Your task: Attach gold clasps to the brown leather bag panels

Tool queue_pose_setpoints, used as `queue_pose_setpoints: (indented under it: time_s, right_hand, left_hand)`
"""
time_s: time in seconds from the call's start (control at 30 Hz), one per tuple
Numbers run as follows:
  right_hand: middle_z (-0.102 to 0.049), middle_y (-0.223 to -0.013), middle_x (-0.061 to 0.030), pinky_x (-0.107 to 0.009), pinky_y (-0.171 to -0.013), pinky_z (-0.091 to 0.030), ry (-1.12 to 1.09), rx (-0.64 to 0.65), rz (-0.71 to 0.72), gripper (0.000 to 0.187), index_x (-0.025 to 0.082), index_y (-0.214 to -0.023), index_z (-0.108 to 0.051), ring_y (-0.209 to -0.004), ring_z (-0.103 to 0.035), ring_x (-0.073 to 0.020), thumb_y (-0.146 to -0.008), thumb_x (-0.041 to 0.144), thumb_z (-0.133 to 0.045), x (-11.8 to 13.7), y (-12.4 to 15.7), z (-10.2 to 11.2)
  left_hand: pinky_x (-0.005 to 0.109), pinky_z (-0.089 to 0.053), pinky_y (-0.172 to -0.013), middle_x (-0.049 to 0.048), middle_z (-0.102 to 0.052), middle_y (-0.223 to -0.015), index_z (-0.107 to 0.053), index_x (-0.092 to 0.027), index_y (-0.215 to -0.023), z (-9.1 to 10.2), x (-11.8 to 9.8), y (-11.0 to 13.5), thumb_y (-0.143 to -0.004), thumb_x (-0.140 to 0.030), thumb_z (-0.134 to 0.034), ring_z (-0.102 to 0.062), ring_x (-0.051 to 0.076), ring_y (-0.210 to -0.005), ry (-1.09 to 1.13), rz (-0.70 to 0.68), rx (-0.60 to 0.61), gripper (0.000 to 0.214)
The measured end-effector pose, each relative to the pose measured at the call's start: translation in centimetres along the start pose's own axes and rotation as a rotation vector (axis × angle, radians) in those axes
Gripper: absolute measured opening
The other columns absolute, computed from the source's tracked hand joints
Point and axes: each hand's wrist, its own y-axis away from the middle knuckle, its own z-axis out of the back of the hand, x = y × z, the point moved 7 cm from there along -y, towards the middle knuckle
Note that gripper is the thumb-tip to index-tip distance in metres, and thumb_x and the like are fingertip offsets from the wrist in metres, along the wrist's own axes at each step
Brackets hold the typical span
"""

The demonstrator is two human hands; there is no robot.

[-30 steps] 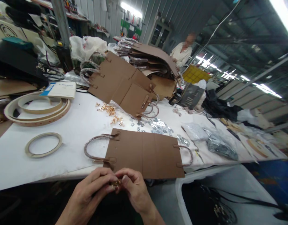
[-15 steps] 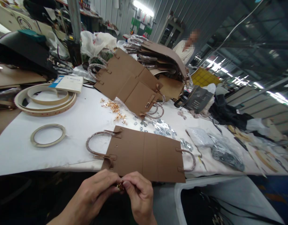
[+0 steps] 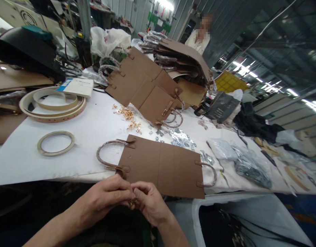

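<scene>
At lower centre, the left hand (image 3: 106, 199) and right hand (image 3: 150, 204) meet fingertip to fingertip, both pinching a small gold metal fitting (image 3: 131, 202), seemingly to work it. Just above, a flat brown leather bag panel with wrapped handles (image 3: 160, 166) lies spread on the white table (image 3: 91, 130), within reach.

The small gold fitting (image 3: 132, 202), pinched between the left hand (image 3: 104, 199) and right hand (image 3: 150, 206), is mostly hidden by fingertips; its form cannot be told. Beyond the brown bag panel (image 3: 160, 166), the scattered gold hardware (image 3: 127, 116) and silver pieces (image 3: 181, 137) are too small to identify. The white bin (image 3: 250, 206) is cut off by the bottom edge.
</scene>
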Motion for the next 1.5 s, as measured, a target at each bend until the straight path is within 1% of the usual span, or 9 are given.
queue_pose_setpoints:
  time_s: [0.2, 0.33, 0.47, 0.6, 0.77, 0.87, 1.13, 1.3, 1.5]
  right_hand:
    - [-0.070, -0.068, -0.0007, -0.017, -0.052, -0.049, -0.012, 0.180, -0.158, 0.040, 0.013, -0.086, -0.073, -0.057, -0.064, -0.0090, -0.072, 0.045, -0.093, 0.5, -1.7, -1.0]
    - [-0.070, -0.070, -0.0008, -0.021, -0.057, -0.050, 0.284, -0.034, 0.180, 0.032, 0.016, -0.086, -0.076, -0.058, -0.061, -0.0101, -0.082, 0.046, -0.085, 5.1, -4.4, 0.6]
    - [-0.072, -0.083, -0.0031, -0.028, -0.072, -0.052, 0.796, -0.227, 0.581, 0.018, 0.022, -0.091, -0.081, -0.073, -0.064, -0.0148, -0.093, 0.039, -0.075, 9.8, -6.7, 1.9]
    - [-0.074, -0.093, -0.0044, -0.031, -0.085, -0.051, 1.053, -0.185, 0.728, 0.011, 0.026, -0.094, -0.082, -0.089, -0.067, -0.0182, -0.095, 0.030, -0.072, 10.4, -8.3, 2.2]
    - [-0.072, -0.094, -0.0048, -0.031, -0.085, -0.052, 1.148, -0.182, 0.764, 0.012, 0.024, -0.097, -0.080, -0.090, -0.066, -0.0180, -0.098, 0.026, -0.068, 9.8, -8.8, 2.6]
    - [-0.071, -0.094, -0.0049, -0.030, -0.084, -0.052, 1.188, -0.174, 0.804, 0.012, 0.022, -0.096, -0.078, -0.090, -0.066, -0.0176, -0.099, 0.023, -0.067, 9.8, -8.8, 2.6]
    - [-0.068, -0.094, -0.0058, -0.031, -0.083, -0.054, 1.248, -0.169, 0.834, 0.014, 0.022, -0.096, -0.075, -0.090, -0.065, -0.0185, -0.101, 0.023, -0.062, 9.9, -8.5, 2.8]
    - [-0.067, -0.093, -0.0066, -0.031, -0.083, -0.054, 1.264, -0.180, 0.835, 0.016, 0.021, -0.096, -0.075, -0.090, -0.064, -0.0184, -0.102, 0.024, -0.061, 9.9, -8.5, 2.7]
    - [-0.066, -0.093, -0.0064, -0.030, -0.082, -0.054, 1.256, -0.191, 0.848, 0.016, 0.021, -0.098, -0.074, -0.088, -0.064, -0.0178, -0.103, 0.022, -0.059, 9.9, -8.2, 2.8]
  left_hand:
    - [0.024, -0.060, -0.084, 0.0076, -0.078, -0.107, -0.070, -0.038, -0.134, 0.9, 0.2, -0.2, -0.101, -0.022, -0.059, -0.073, 0.018, -0.094, 0.022, -0.002, -0.005, 0.039]
    - [0.031, -0.062, -0.093, 0.0088, -0.074, -0.123, -0.070, -0.029, -0.130, 3.4, 3.9, 1.8, -0.092, -0.038, -0.073, -0.075, 0.023, -0.105, -0.015, 0.339, -0.410, 0.039]
    - [0.046, -0.057, -0.108, 0.0155, -0.070, -0.134, -0.063, -0.019, -0.128, 4.5, 7.7, 5.6, -0.081, -0.053, -0.080, -0.069, 0.032, -0.123, 0.255, 0.747, -0.778, 0.060]
    - [0.046, -0.044, -0.121, 0.0133, -0.062, -0.147, -0.059, -0.022, -0.134, 3.5, 7.8, 6.4, -0.078, -0.040, -0.085, -0.058, 0.030, -0.139, 0.582, 0.860, -0.977, 0.065]
    - [0.037, -0.059, -0.106, 0.0089, -0.054, -0.155, -0.058, -0.026, -0.132, 2.0, 7.0, 5.9, -0.077, -0.022, -0.083, -0.061, 0.027, -0.135, 0.829, 0.864, -1.240, 0.061]
    - [0.027, -0.057, -0.104, 0.0069, -0.062, -0.148, -0.061, -0.027, -0.133, 1.7, 7.5, 5.1, -0.071, -0.020, -0.088, -0.063, 0.024, -0.132, 0.845, 0.864, -1.200, 0.068]
    - [0.041, -0.059, -0.088, 0.0097, -0.081, -0.101, -0.067, -0.018, -0.120, 2.0, 9.4, 1.2, -0.072, -0.058, -0.083, -0.077, 0.034, -0.099, 0.385, 0.909, -0.593, 0.065]
    - [0.040, -0.055, -0.081, 0.0075, -0.082, -0.091, -0.070, -0.022, -0.098, 2.9, 8.4, -0.4, -0.073, -0.058, -0.078, -0.077, 0.035, -0.092, -0.005, 0.888, -0.612, 0.044]
    - [0.033, -0.052, -0.062, 0.0016, -0.076, -0.068, -0.068, -0.020, -0.085, 1.8, 10.1, -0.9, -0.071, -0.038, -0.072, -0.072, 0.027, -0.067, 0.243, 0.915, -0.646, 0.023]
